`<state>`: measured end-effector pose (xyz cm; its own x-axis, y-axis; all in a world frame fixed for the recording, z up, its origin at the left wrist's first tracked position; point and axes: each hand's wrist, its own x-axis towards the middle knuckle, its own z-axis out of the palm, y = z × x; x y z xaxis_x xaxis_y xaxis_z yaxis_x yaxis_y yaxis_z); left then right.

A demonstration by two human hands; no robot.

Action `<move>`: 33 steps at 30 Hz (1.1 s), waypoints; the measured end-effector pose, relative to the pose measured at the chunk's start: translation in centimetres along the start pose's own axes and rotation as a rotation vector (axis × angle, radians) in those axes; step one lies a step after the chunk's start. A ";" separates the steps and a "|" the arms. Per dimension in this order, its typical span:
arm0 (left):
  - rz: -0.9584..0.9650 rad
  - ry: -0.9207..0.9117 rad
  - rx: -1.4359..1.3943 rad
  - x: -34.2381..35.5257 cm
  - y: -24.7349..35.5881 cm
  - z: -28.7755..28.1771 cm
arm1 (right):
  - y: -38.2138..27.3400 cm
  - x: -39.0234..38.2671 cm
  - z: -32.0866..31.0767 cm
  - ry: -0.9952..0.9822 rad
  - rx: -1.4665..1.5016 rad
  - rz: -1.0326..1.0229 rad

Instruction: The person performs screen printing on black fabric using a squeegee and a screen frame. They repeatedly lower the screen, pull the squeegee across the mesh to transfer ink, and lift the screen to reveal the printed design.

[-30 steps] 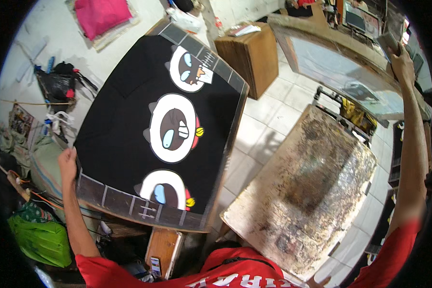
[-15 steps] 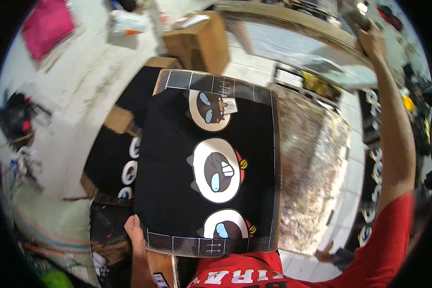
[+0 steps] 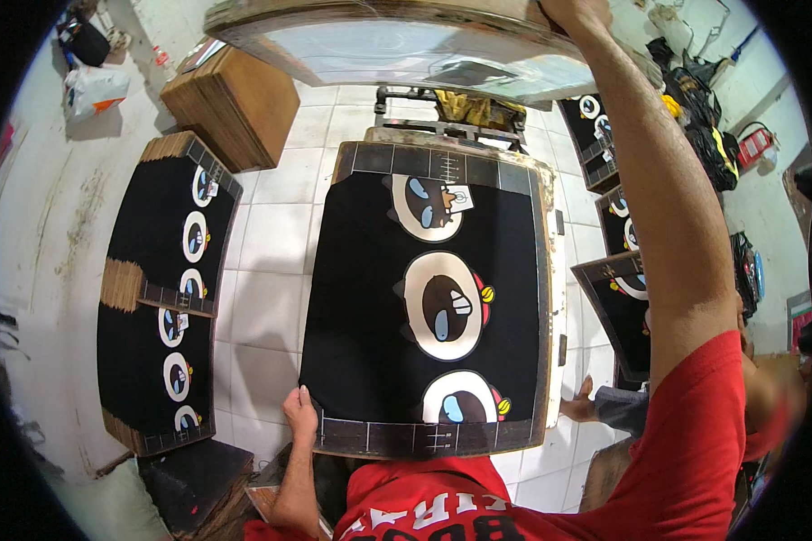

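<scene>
A flat board point(image 3: 435, 436) with a dark, line-marked border lies in front of me. Over it is stretched black fabric point(image 3: 361, 298), printed with several round white-and-black cartoon faces. My left hand point(image 3: 301, 417) is closed on the board's near left corner, thumb on top and the other fingers mostly hidden. At the far side, my right hand point(image 3: 576, 14) grips the edge of a large wooden-framed printing screen point(image 3: 334, 52), which is raised and tilted above the board's far end. That hand is partly cut off by the picture's top.
Stacked boards with similar black prints point(image 3: 158, 298) stand left; more printed boards point(image 3: 618, 298) are right. A brown stack point(image 3: 230, 108) sits far left. Under the board shows a pale worktable edge point(image 3: 558, 298). Another person's leg point(image 3: 618, 410) is at the right, near a fire extinguisher point(image 3: 756, 146).
The board has shifted right and now covers nearly all of the smeared worktable. My view has turned rightward. My right hand still holds the screen, and my left still holds the corner.
</scene>
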<state>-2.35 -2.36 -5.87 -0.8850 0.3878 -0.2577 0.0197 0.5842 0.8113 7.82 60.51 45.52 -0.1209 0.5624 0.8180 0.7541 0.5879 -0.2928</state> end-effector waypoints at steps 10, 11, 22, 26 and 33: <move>0.049 -0.134 -0.007 -1.1 5.9 0.8 | -0.4 3.2 0.6 -0.142 0.008 0.024; 0.109 -0.127 -0.019 -1.3 6.7 0.8 | -0.3 3.4 0.8 -0.141 0.031 0.034; -0.009 -0.022 0.354 -1.5 9.5 0.6 | -0.3 6.0 1.9 -0.090 -0.029 -0.013; -0.110 -0.054 0.350 -0.5 7.4 0.9 | -0.4 7.1 1.2 -0.113 -0.030 -0.131; 0.108 -0.047 0.328 0.5 4.7 2.0 | -0.9 7.5 1.2 -0.139 0.006 -0.054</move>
<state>-1.76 2.04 -3.25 -0.8474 0.4879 -0.2092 0.2675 0.7328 0.6257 5.42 64.93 51.32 -0.2500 0.6047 0.7562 0.7401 0.6229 -0.2534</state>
